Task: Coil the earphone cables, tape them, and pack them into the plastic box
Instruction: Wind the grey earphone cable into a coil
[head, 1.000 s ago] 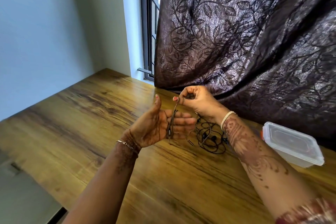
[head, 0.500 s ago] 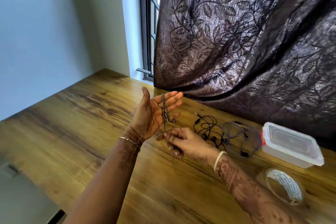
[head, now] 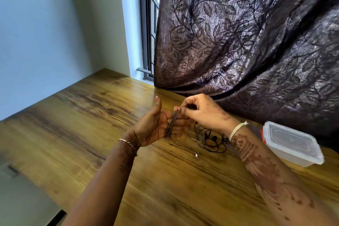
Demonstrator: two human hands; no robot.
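Wooden worktop [head: 91, 115] runs along a window with a dark, leaf-patterned curtain [head: 238, 42]. Above it the left hand [head: 152, 128] is held flat, with the palm turned to the right, the thumb up and the fingers straight, not clenched. The earphone cable [head: 170, 124] lies in several turns across these fingers. The long axis of the turns goes from upper right to lower left.

The right hand [head: 200, 112] is just beside the left fingertips, and its thumb and forefinger pinch the cable at the top end of the turns. The uncoiled part is a loose black heap [head: 211, 139] on the worktop, under the right wrist, between the hands and the plastic box [head: 293, 143]. The box stands well apart at the right, with its lid on.

I judge that the coiling is in hand. The next turn must go around the left fingers along the same axis. The right hand is nearer to the heap, so it should lead the cable. The heap may tangle when it is pulled.
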